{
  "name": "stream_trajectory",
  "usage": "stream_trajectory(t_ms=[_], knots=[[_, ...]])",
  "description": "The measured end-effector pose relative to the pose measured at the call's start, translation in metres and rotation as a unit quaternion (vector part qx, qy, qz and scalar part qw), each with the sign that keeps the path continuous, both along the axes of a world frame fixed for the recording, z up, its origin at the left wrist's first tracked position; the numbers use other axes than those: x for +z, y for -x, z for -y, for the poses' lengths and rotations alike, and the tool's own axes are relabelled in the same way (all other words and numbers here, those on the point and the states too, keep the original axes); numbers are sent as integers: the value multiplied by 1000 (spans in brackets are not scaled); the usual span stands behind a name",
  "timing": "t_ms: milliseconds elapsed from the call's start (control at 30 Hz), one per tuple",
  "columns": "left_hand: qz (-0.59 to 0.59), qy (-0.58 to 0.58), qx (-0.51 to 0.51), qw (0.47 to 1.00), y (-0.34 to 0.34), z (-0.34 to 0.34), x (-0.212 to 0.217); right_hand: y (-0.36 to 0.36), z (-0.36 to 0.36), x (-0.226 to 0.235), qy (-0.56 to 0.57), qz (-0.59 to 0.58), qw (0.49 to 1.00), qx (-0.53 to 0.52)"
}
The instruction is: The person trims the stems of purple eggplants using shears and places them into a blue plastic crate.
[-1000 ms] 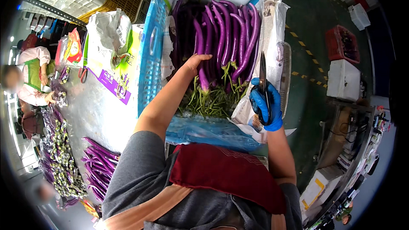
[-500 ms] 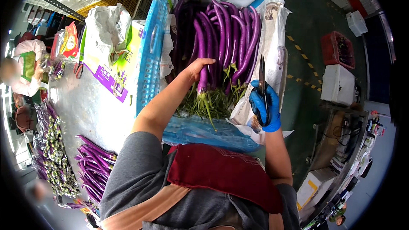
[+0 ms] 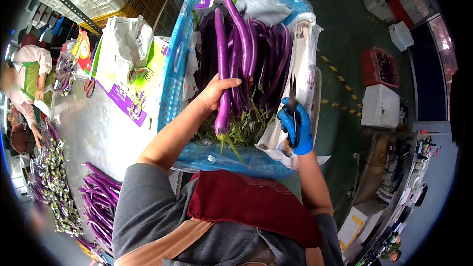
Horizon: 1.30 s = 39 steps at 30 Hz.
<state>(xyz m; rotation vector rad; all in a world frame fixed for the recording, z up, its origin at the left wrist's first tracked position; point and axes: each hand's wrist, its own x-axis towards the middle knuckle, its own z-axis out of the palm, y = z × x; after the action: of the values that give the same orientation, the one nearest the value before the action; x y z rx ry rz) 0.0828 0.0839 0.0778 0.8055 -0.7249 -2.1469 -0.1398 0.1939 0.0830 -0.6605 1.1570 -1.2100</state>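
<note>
Grips several long purple eggplants (image 3: pixel 221 54) in the bare left hand (image 3: pixel 219 91), with the thumb across the front of the bunch and the fingers clamped around it, above the lined blue crate (image 3: pixel 171 93). Points the green stem end of the frontmost eggplant toward the crate's near side. Holds black scissors (image 3: pixel 296 130) in the blue-gloved right hand (image 3: pixel 301 130), closed around the handles, with the blades aimed away over printed paper (image 3: pixel 302 54) along the crate's right side. Under and beside the bunch: more eggplants (image 3: pixel 283 61) and thin green stem pieces (image 3: pixel 203 133). On the counter (image 3: pixel 123 150) to the left: a loose eggplant pile (image 3: pixel 101 202), bagged eggplants (image 3: pixel 56 182), crumpled packaging (image 3: pixel 127 42) and red-handled scissors (image 3: pixel 89 87). At far left: a co-worker (image 3: pixel 32 76) in green and pale pink.
</note>
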Motion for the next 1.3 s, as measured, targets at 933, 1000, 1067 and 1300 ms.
stream_trajectory(t_ms=[933, 1000, 1067, 1300], knots=[[-197, 113, -24, 974, -41, -20, 67, -103, 16, 105, 254, -211, 943, 34], [-177, 107, -16, 978, -36, -19, 59, -117, 19, 81, 332, -359, 871, 50], [-151, 106, -16, 983, -41, -16, 58, -120, 17, 79, 291, -343, 890, 77], [-299, 9, -101, 949, -57, -2, 44, -90, 1, 98, 83, -32, 986, 139]])
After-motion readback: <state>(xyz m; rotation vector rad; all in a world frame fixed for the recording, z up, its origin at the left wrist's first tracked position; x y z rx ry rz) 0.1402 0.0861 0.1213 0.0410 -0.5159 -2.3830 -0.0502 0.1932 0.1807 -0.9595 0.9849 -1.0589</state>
